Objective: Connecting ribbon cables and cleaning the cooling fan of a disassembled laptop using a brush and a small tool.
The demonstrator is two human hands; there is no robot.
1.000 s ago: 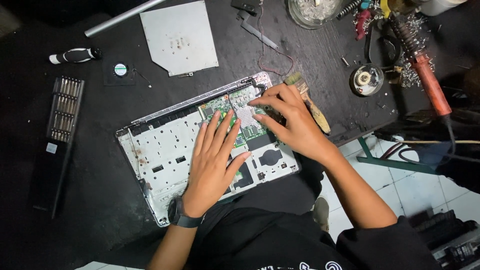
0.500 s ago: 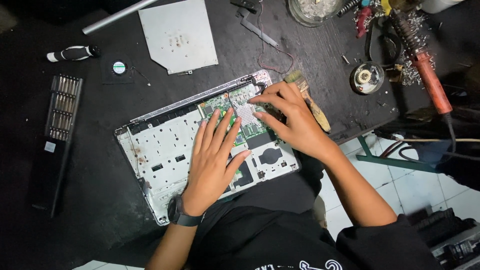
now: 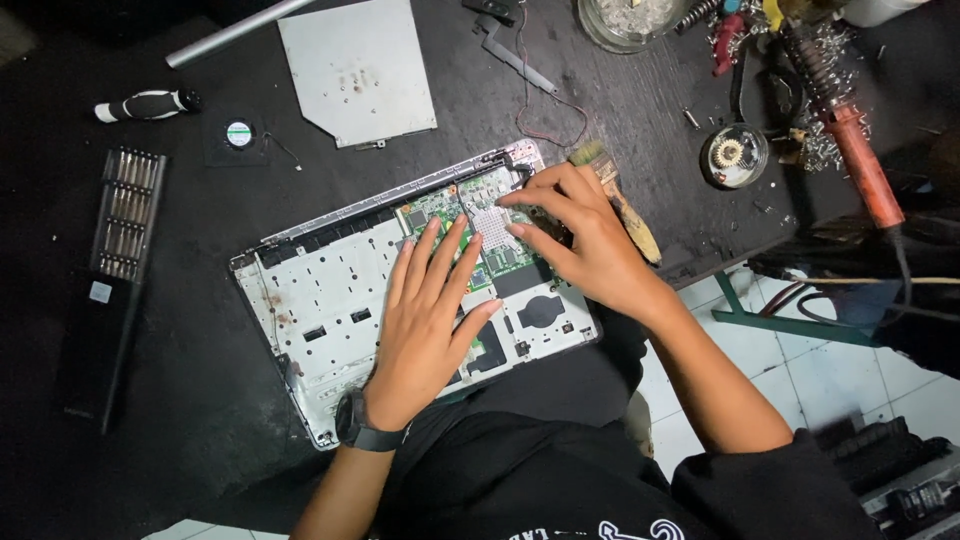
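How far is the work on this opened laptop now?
Done: a grey cover plate and small fan lie apart from the laptop chassis. In hand: left hand rests flat on it; right hand fingers the green circuit board. Left: the board remains seated.

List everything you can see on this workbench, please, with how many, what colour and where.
opened laptop chassis: one, silver-white, centre of the table
green circuit board: one, inside the chassis, upper right
metal cover plate: one, grey, above the chassis
small fan: one, black, left of the plate
screwdriver: one, black and white, upper left
bit set case: one, black, far left
brush: one, tan, beside the right hand
soldering iron: one, orange handle, upper right
glass jar: one, clear, top edge
left hand: flat on the chassis, black wristwatch
right hand: fingertips on the circuit board
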